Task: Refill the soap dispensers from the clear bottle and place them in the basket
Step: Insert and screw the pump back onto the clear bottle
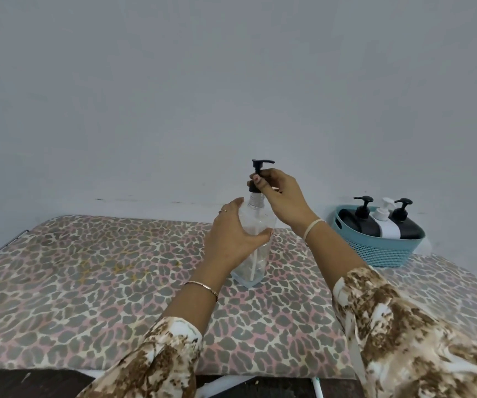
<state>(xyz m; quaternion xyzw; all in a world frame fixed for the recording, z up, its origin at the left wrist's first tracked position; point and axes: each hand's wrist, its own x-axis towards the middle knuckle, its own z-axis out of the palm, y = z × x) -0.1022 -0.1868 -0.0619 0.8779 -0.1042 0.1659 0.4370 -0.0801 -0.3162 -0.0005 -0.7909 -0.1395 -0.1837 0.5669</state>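
Note:
A clear bottle stands upright on the leopard-print table cover, near the middle. My left hand grips its body from the left side. My right hand pinches the collar of the black pump top at the bottle's neck. The pump's white tube runs down inside the bottle. A teal basket sits at the right against the wall. In it stand a black dispenser, a white dispenser and another black dispenser.
A plain grey wall rises directly behind the table. The table's left edge shows a metal rail. The near edge drops to a dark floor. Patterned sleeves cover both forearms.

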